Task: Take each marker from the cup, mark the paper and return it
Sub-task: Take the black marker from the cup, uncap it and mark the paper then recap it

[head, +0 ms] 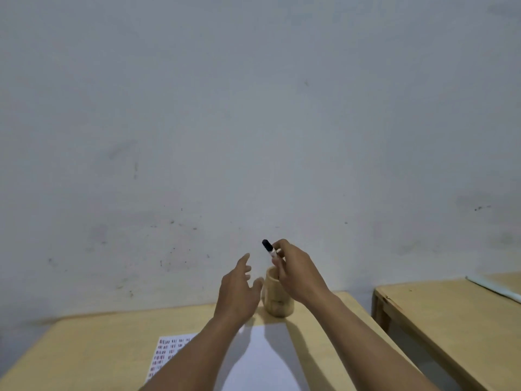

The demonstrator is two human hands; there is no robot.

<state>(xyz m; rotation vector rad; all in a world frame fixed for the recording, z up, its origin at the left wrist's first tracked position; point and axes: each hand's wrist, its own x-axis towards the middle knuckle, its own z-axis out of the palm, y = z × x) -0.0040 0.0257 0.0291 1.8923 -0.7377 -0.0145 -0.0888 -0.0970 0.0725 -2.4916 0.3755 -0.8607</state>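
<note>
The right hand (298, 275) has its grip closed around a marker (271, 252) with a black cap, holding it tilted just above the mouth of the wooden cup (277, 299). The left hand (239, 292) hovers just beside the cup with its grip wide open and fingers spread, holding nothing. The cup stands on the counter (84, 348) near the far edge of the paper (262, 359), which carries rows of small marks at its left side.

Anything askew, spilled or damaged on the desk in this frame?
Nothing stands out. The cup stands upright, the paper lies flat with neat marks, and the right hand holds a capped marker above the cup.
</note>
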